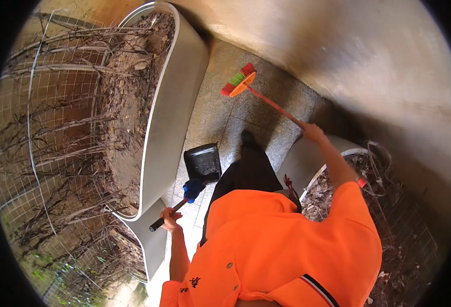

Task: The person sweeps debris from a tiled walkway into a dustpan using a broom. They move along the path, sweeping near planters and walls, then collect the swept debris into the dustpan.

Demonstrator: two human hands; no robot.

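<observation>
My right hand (313, 132) is closed round the handle of a broom, with my arm stretched forward and right. The broom (239, 81) has an orange head with red and green bristles, held out over the floor beyond my feet. My left hand (171, 219) grips the dark-ended handle of a long-handled dustpan at the lower left. The black pan of this dustpan (203, 161) is beside my left leg, its tray looking empty. A blue cloth-like bundle (193, 190) hangs round the handle near the pan.
A curved pale planter (177, 107) with soil and dry vines on wire mesh bounds the left. Another planter (312, 179) with dry leaves curves at my right. A beige wall (368, 56) closes the far right. Grey floor tiles (217, 120) run between them.
</observation>
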